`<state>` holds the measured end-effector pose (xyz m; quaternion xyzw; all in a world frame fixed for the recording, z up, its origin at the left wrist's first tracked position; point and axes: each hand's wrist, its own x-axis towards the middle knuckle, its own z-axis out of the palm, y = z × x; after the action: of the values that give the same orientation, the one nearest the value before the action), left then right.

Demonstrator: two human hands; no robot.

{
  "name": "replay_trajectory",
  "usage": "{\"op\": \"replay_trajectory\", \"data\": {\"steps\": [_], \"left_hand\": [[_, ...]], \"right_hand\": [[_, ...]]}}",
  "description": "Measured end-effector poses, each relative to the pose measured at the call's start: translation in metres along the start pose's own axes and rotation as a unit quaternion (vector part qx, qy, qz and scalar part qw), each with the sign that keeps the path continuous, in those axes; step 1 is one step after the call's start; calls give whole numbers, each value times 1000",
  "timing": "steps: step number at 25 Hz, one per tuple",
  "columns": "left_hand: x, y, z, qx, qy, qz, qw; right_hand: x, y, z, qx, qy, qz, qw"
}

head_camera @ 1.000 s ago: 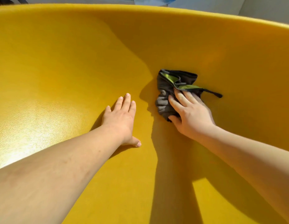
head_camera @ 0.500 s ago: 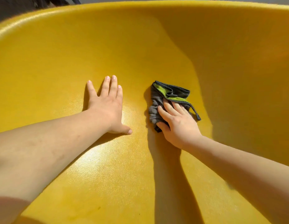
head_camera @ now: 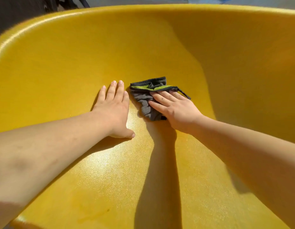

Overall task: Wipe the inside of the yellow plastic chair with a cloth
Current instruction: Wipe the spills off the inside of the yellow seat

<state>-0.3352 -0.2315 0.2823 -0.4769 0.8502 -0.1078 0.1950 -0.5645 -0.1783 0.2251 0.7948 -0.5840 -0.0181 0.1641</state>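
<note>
The yellow plastic chair (head_camera: pixel 64 60) fills the view; I look into its curved shell. A crumpled grey cloth (head_camera: pixel 144 100) with a green stripe lies on the inner surface near the middle. My right hand (head_camera: pixel 175 109) presses flat on the cloth's right part, fingers spread over it. My left hand (head_camera: pixel 114 109) rests flat on the bare shell just left of the cloth, fingers together, holding nothing. Part of the cloth is hidden under my right palm.
The chair's rounded rim (head_camera: pixel 44 22) curves across the top and left. Beyond it lie dark shapes (head_camera: pixel 27 9) at the upper left and a pale floor at the top. The shell's right side is in shadow; my arms cast shadows across the seat.
My right hand has slid the cloth leftward along the shell, from the shaded right wall toward the sunlit middle. The cloth now lies close beside my left hand.
</note>
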Motion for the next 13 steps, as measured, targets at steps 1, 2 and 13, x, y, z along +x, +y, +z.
{"op": "replay_trajectory", "data": {"steps": [1,2,13], "left_hand": [[3,10,-4,-11,3,9,1000],[7,22,-9,-20,6,21,1000],[23,160,-55,-68,43,115,990]], "right_hand": [[0,19,-5,-46,8,-2,999],[0,38,-11,-84,18,3,996],[-163,203,-93,-275,-68,260,923]]}}
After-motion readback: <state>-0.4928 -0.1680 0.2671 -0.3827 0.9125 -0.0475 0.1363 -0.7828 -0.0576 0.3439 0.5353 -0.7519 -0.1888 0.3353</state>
